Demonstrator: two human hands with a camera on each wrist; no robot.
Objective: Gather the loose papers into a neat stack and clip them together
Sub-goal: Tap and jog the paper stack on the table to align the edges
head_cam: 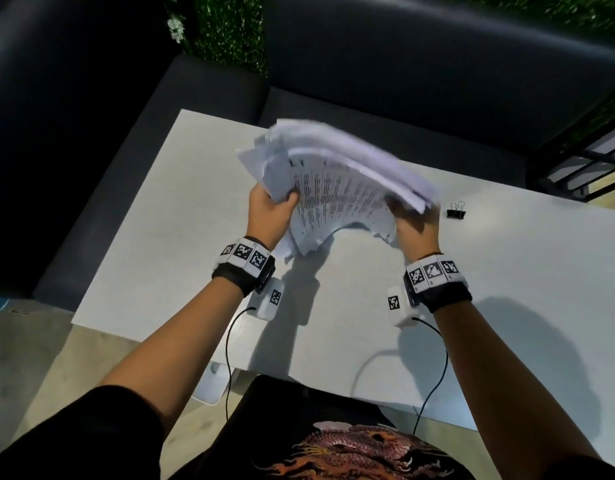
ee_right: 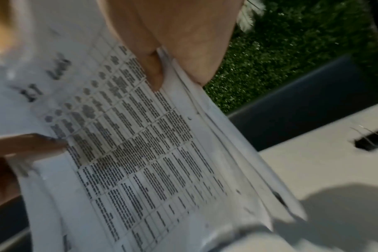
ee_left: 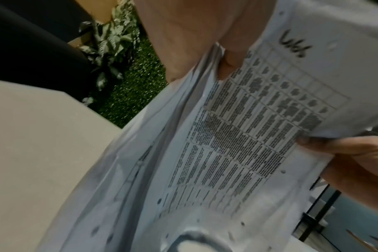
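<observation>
Both hands, left hand (head_cam: 269, 211) and right hand (head_cam: 416, 225), clamped on uneven papers (head_cam: 337, 181); tap edges square against table (head_cam: 506, 271) before fetching binder clip (head_cam: 456, 211).

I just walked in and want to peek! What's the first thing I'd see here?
A big messy bundle of papers, held up over the white table, with the left hand gripping one side and the right hand the other. The top sheet is full of printed boxes. A small black clip lies on the table beside the right hand.
</observation>
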